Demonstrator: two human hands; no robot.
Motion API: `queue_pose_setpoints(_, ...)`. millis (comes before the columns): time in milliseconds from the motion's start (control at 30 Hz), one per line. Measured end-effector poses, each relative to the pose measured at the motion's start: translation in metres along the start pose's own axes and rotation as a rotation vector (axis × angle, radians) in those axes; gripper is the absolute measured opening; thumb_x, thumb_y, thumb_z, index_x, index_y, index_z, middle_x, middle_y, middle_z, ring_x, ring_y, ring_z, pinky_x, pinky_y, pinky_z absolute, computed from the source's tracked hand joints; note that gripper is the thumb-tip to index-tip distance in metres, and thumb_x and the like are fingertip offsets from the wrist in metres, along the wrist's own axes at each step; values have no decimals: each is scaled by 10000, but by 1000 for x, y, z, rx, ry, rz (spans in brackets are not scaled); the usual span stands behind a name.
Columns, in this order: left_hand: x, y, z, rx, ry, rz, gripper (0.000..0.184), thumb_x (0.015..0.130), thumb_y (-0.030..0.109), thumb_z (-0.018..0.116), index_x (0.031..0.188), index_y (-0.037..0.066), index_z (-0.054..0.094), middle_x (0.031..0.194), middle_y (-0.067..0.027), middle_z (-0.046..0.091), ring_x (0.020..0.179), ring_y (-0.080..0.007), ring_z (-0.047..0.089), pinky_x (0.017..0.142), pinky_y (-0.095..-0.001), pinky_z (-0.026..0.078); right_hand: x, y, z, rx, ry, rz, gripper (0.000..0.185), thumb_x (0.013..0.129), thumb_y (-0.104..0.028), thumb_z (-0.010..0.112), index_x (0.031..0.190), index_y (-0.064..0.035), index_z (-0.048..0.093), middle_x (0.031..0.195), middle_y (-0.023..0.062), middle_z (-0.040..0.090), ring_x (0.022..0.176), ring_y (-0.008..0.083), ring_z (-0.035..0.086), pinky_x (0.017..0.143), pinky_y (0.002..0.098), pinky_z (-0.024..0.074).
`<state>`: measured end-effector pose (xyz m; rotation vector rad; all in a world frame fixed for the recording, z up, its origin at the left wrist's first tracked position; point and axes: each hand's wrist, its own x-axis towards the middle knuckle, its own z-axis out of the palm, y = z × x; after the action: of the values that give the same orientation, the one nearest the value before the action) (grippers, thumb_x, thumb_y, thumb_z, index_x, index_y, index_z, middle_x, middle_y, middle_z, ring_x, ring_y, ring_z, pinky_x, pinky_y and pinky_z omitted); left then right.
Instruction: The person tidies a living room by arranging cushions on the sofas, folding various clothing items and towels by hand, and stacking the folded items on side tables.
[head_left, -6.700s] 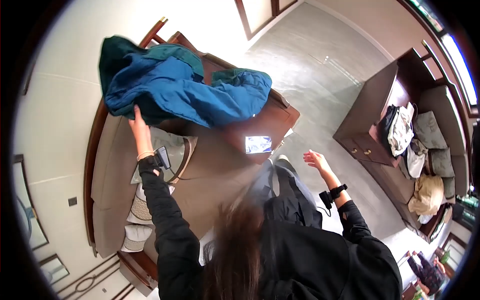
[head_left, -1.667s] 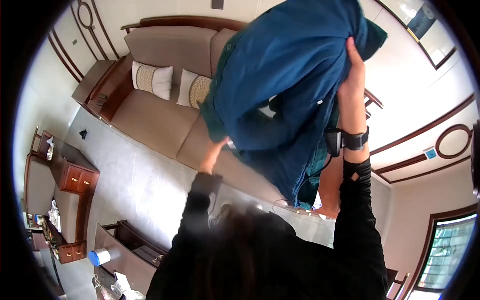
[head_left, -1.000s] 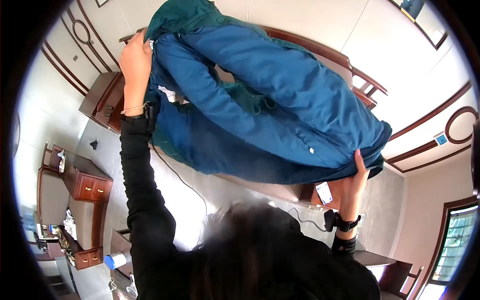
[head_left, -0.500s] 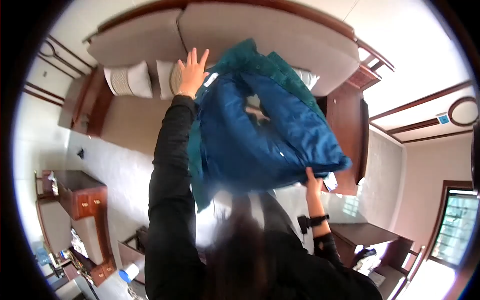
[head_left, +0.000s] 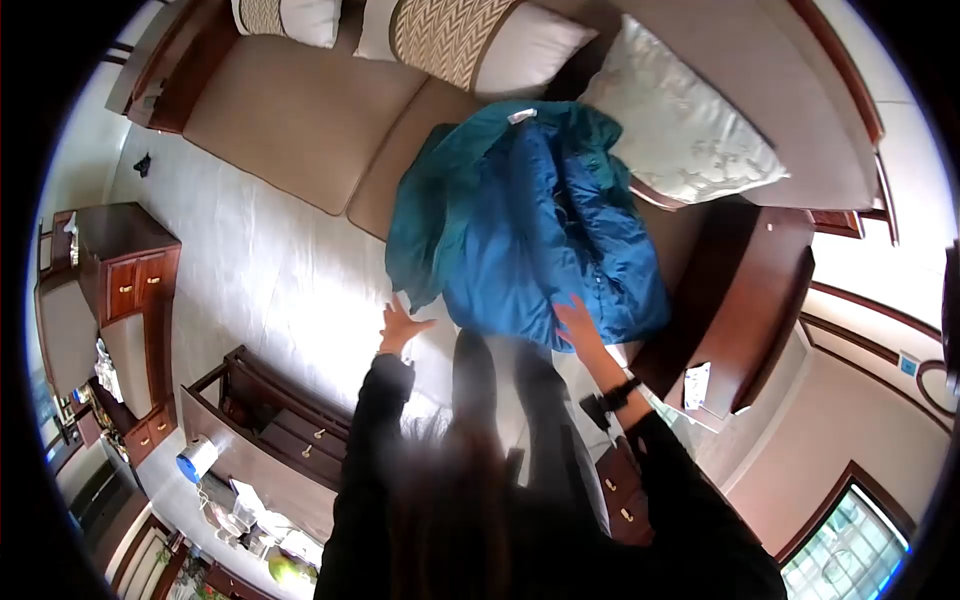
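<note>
A green jacket (head_left: 545, 225) lies on the sofa with its shiny blue lining facing up and a white label at the collar. Its lower edge hangs toward me over the seat front. My left hand (head_left: 403, 328), fingers apart, is just below the end of the green sleeve (head_left: 415, 265) at the left; whether it touches the cloth I cannot tell. With spread fingers, my right hand (head_left: 583, 325) rests against the lower edge of the blue lining.
Patterned cushions (head_left: 455, 45) and a pale floral cushion (head_left: 680, 125) lean along the sofa back. A dark wooden armrest (head_left: 740, 290) bounds the sofa on the right, with a white packet (head_left: 697, 385) on it. A low wooden table (head_left: 270, 430) stands behind at left.
The jacket has come down from being held up in both hands onto the sofa. Both hands have let go of a raised hold; my left hand has dropped toward me. The view has tilted and shifted.
</note>
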<state>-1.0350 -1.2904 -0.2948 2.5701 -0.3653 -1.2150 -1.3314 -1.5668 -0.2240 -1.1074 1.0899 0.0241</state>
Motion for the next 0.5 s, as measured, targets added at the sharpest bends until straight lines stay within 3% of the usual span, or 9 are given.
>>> queue_pose_setpoints(67,8,7,30,-23,-23,47,1327,484,535,830,1459,148,17,1464,-235,167,1364,-377,155,975,-679,230,46,-60,75,105,80,168,707,805,-354,672,1385,-164,317,1270,120,473,1112,279,493,846,398,472)
queue_pose_setpoints(100,8,20,36,-1,40,93,1227,545,460,818,1449,122,61,1410,-230,262,1322,-373,238,962,-649,269,61,-87,109,-16,75,116,847,743,-488,696,1391,-111,301,1256,179,477,1025,279,545,837,345,480)
queue_pose_setpoints(167,27,23,51,11,91,127,1127,605,384,806,1440,96,105,1357,-225,356,1280,-369,321,949,-619,309,117,-92,162,-420,122,-35,1014,701,-575,683,1399,-4,220,1222,253,497,1079,345,541,861,358,475)
queue_pose_setpoints(200,41,23,59,-49,223,224,1003,636,308,784,1400,55,185,1247,-212,440,1188,-368,398,910,-571,350,141,-81,185,-572,196,-203,1073,683,-604,680,1398,28,191,1209,277,502,1113,367,525,878,370,467)
queue_pose_setpoints(233,52,20,66,-109,359,320,880,667,231,761,1361,13,265,1137,-198,523,1096,-368,474,870,-522,392,151,-94,205,-503,175,-118,1108,663,-591,702,1399,38,163,1220,307,477,1136,431,486,918,434,434)
queue_pose_setpoints(267,47,33,56,1,525,349,651,707,183,697,1235,-43,391,908,-178,589,841,-390,559,740,-475,437,163,-95,220,-491,206,-112,1147,628,-577,733,1407,21,141,1231,321,459,1125,433,495,924,442,432)
queue_pose_setpoints(433,25,34,25,31,312,285,559,754,151,622,1230,-25,389,882,-256,617,781,-415,607,666,-479,477,195,-106,228,-693,356,10,673,689,-117,554,1322,0,359,1022,267,593,990,394,586,844,460,483)
queue_pose_setpoints(467,2,46,12,87,232,241,551,752,145,621,1234,-3,400,876,-254,618,769,-407,611,659,-476,482,210,-91,200,-580,63,-193,545,682,-136,602,1184,3,443,902,210,580,870,341,590,750,432,479)
queue_pose_setpoints(500,-21,58,1,139,157,198,545,749,140,620,1239,20,412,871,-253,619,756,-399,616,651,-473,486,199,-109,182,-336,-98,-181,456,688,-172,647,1076,-2,478,831,152,543,776,281,551,674,385,458)
